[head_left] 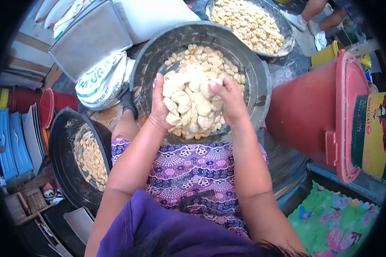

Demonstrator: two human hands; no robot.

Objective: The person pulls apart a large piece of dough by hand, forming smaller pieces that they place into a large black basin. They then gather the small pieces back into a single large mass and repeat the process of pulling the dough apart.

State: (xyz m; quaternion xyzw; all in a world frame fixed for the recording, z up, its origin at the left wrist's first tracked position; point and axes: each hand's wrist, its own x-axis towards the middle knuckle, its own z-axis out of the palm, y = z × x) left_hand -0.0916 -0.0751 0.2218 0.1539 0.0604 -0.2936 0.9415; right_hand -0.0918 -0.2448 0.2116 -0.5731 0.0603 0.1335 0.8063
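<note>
Between my two hands is a big heap of pale, floury dough pieces point(191, 100), lifted above a wide black basin point(143, 64). My left hand point(159, 103) cups the heap from the left, thumb up along its side. On the other side my right hand point(232, 100) is closed round it, with the thumb on top. More small dough pieces point(201, 53) lie in the basin below, partly hidden by the heap. The basin stands in front of my lap.
A second black basin point(287, 32) of dough pieces is at the back right; a third basin point(62, 154) stands at the left. A red lidded bin point(304, 111) is close on the right. A printed sack point(98, 85) and a metal tray point(92, 40) are at the back left.
</note>
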